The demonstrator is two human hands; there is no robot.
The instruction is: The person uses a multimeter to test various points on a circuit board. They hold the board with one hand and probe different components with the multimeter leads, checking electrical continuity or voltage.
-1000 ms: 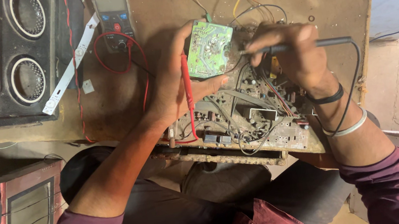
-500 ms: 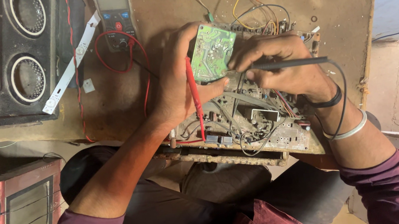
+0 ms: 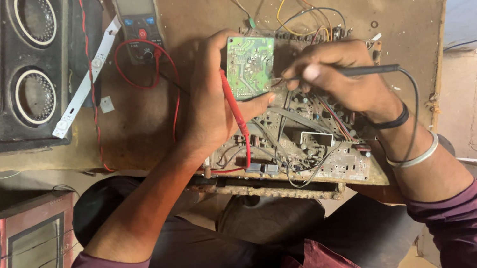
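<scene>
The black probe [image 3: 363, 70] tip (at the green board [image 3: 250, 65]) is hidden by fingers.

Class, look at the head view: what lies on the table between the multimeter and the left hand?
Head view: looped red test lead between multimeter and left hand.

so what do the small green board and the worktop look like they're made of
Small green board: seems to be rigid laminate with a glossy green coating, pale traces showing. Worktop: looks like bare brown wood or pressed board, matte, scuffed and stained, with a ragged edge.
</scene>
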